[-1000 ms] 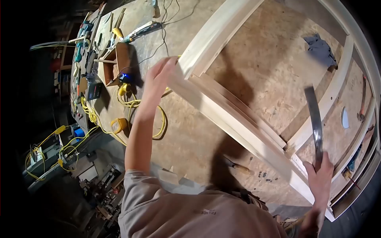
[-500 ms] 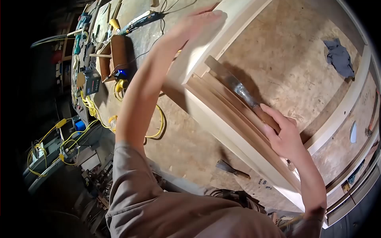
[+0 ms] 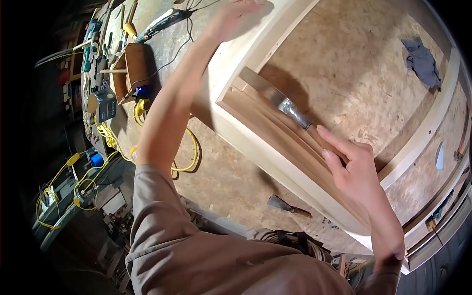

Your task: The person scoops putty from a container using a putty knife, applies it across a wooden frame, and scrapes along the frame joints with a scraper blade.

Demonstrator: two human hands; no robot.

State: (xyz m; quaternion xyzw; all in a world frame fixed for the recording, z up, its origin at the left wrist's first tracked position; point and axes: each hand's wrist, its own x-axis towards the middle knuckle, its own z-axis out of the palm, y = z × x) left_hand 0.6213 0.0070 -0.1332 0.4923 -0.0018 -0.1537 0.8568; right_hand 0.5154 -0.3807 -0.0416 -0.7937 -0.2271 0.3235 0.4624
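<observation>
Right fingers wrap the chisel handle, its blade jutting beyond them

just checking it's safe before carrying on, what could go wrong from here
The chisel in the right hand could slip; its blade points roughly toward the outstretched left forearm.

The blade might also mark the wooden frame, since it sits close along the inside of a rail, near the corner.

A second chisel lies loose on the workbench near the person's waist and might get knocked off.
</observation>
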